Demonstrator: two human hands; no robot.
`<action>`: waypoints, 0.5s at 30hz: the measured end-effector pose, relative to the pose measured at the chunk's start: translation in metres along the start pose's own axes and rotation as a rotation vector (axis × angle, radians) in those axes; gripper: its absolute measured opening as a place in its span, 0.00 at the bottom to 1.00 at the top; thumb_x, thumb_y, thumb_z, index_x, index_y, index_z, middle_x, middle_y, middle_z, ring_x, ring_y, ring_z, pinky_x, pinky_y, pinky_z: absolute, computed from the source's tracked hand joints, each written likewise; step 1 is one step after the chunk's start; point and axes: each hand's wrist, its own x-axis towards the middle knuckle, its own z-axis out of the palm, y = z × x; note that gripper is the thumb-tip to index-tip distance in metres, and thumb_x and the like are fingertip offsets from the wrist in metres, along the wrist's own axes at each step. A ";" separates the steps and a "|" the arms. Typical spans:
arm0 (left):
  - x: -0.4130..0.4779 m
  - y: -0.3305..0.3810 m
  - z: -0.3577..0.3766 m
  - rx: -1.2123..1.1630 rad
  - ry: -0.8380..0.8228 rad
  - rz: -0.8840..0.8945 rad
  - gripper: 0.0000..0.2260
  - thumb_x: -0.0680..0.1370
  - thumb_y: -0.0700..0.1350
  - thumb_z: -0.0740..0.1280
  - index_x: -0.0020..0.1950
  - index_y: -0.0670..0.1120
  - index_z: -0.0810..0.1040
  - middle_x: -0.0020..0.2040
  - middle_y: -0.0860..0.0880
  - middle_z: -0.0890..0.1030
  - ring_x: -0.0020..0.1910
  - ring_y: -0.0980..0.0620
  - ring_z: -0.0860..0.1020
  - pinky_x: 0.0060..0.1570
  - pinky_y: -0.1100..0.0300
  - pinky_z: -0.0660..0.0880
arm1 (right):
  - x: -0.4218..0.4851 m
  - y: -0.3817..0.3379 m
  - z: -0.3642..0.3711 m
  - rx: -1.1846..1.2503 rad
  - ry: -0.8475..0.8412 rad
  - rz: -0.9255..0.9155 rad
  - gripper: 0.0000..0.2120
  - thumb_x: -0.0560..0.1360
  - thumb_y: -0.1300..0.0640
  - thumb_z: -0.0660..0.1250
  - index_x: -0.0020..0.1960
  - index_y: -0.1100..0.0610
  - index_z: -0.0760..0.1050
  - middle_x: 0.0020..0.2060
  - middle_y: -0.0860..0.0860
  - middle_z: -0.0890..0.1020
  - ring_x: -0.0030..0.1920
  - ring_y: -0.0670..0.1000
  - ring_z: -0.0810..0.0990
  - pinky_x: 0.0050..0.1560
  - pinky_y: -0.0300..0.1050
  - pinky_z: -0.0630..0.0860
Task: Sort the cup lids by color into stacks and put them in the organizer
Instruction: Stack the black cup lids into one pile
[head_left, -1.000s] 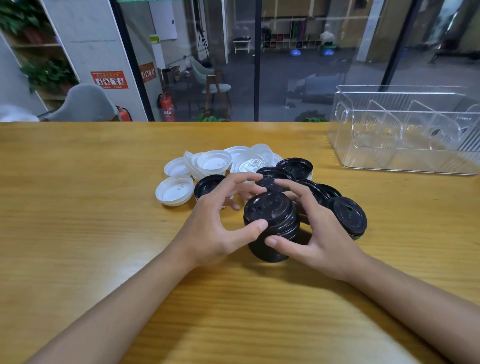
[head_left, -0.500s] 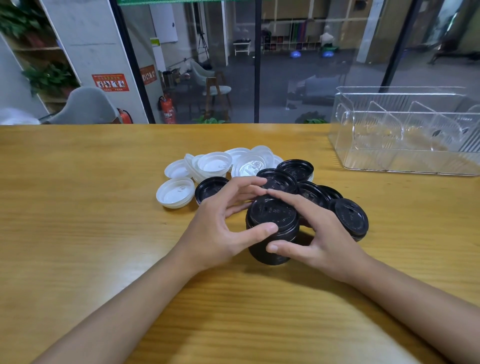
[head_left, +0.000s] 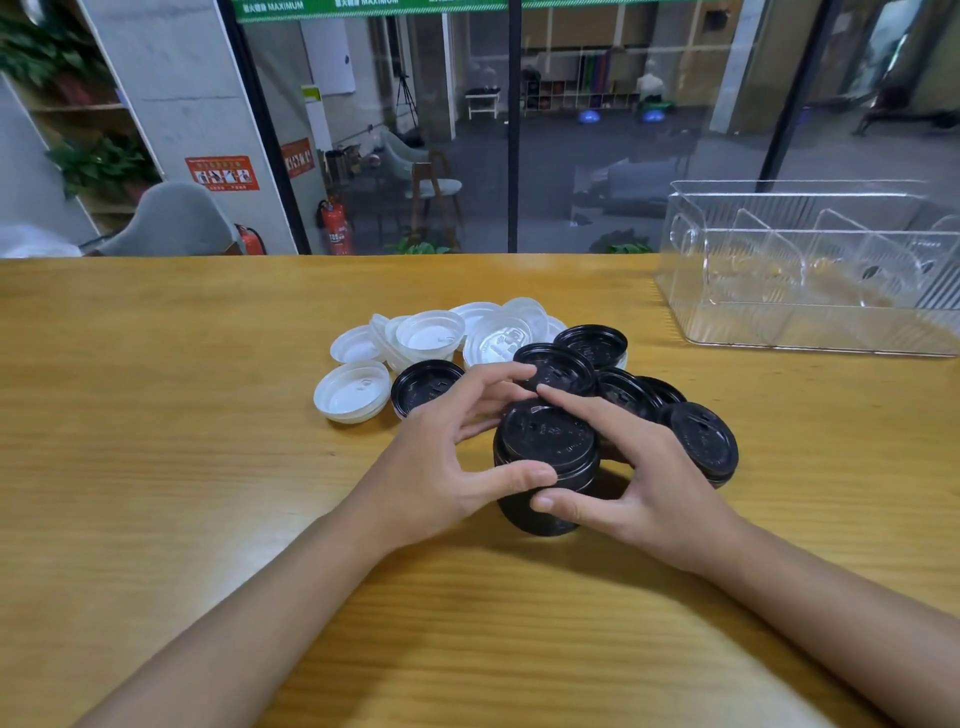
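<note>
Gripping the black lid stack (head_left: 551, 439) by its sides, left hand (head_left: 441, 460) and right hand (head_left: 655, 486), we judge it light, slick.

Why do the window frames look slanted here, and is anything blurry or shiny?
Head view: the wide-angle lens tilts the window frames outward; the black lid stack glints; the clear organizer catches pale reflections; the left hand and right hand throw a soft shadow on the table; near forearms look soft.

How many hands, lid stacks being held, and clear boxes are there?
Hands: 2, left hand and right hand
Stacks held: 1, tall stack of black round plastic cup lids
Boxes: 1, clear plastic organizer
Total: 4
</note>
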 end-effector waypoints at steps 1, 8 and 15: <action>0.000 -0.001 -0.002 0.017 -0.009 0.013 0.28 0.76 0.52 0.79 0.74 0.54 0.74 0.65 0.54 0.82 0.70 0.56 0.78 0.70 0.61 0.74 | 0.000 0.000 0.000 -0.013 0.003 -0.002 0.40 0.72 0.44 0.80 0.79 0.51 0.70 0.71 0.39 0.78 0.72 0.43 0.77 0.69 0.40 0.75; 0.009 -0.027 -0.031 0.406 0.319 -0.013 0.12 0.79 0.41 0.74 0.61 0.51 0.82 0.53 0.56 0.86 0.55 0.58 0.83 0.58 0.59 0.80 | 0.002 0.001 -0.002 -0.045 0.004 0.021 0.37 0.72 0.42 0.79 0.77 0.49 0.71 0.68 0.38 0.79 0.70 0.43 0.78 0.68 0.39 0.75; 0.009 -0.039 -0.035 0.692 0.251 -0.094 0.10 0.78 0.43 0.76 0.58 0.53 0.85 0.50 0.59 0.87 0.49 0.56 0.85 0.51 0.53 0.82 | 0.002 0.001 -0.002 -0.038 0.003 0.014 0.37 0.73 0.43 0.79 0.77 0.50 0.70 0.68 0.39 0.78 0.70 0.45 0.78 0.68 0.38 0.75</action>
